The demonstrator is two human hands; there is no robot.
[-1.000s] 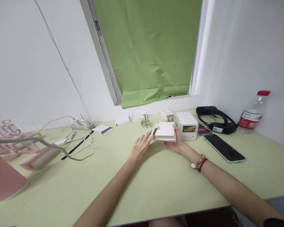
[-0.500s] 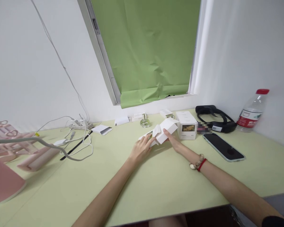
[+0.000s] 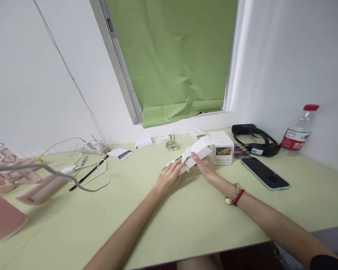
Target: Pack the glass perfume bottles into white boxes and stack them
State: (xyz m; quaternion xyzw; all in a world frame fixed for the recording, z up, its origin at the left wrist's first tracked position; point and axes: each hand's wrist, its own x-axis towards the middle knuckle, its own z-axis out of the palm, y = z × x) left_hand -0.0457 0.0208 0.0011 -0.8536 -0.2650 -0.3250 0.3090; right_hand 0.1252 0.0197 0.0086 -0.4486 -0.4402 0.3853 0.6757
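Observation:
Above the middle of the pale green table, my left hand (image 3: 169, 175) is closed on the left part of a white box piece, its fingers bent over the top. My right hand (image 3: 204, 167) grips a white carton (image 3: 200, 150) that is tilted and has an open flap. The two white pieces meet between my hands, and the fingers partly hide where they join. A small round glass bottle (image 3: 171, 144) stands behind my left hand. Right of my right hand stand white boxes (image 3: 222, 154), the front one with a dark picture.
The table (image 3: 146, 232) also holds a phone (image 3: 264, 173), a black headset (image 3: 256, 140) and a red-capped bottle (image 3: 297, 133) at right. Along the back lie white opened boxes (image 3: 144, 142). At left are tangled white cables (image 3: 103, 176), a power strip (image 3: 94, 149) and pink items (image 3: 41, 189).
The carton in my right hand has tilted, with its flap now spread along its upper side. My left hand has hardly moved. The whole view has shifted slightly.

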